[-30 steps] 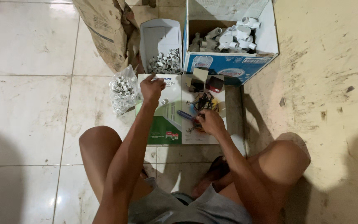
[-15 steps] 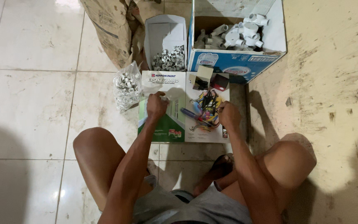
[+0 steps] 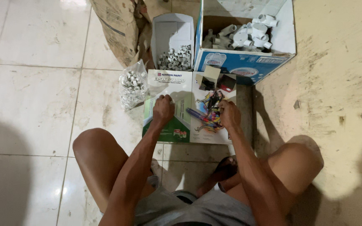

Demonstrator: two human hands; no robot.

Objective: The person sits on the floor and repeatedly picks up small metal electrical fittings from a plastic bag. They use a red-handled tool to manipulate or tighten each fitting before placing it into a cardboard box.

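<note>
Both hands (image 3: 163,109) (image 3: 230,114) on flattened cardboard (image 3: 170,86), small colourful tools (image 3: 208,113) between.

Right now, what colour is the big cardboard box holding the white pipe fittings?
Blue and white outside on the big cardboard box, brown inside; seen in the head view.

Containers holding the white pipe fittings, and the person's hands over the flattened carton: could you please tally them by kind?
Cardboard boxes: 2, the small white box and the big blue-and-white box
Clear plastic bag: 1
Hands: 2, left hand and right hand
Flattened carton: 1
Total: 6
</note>
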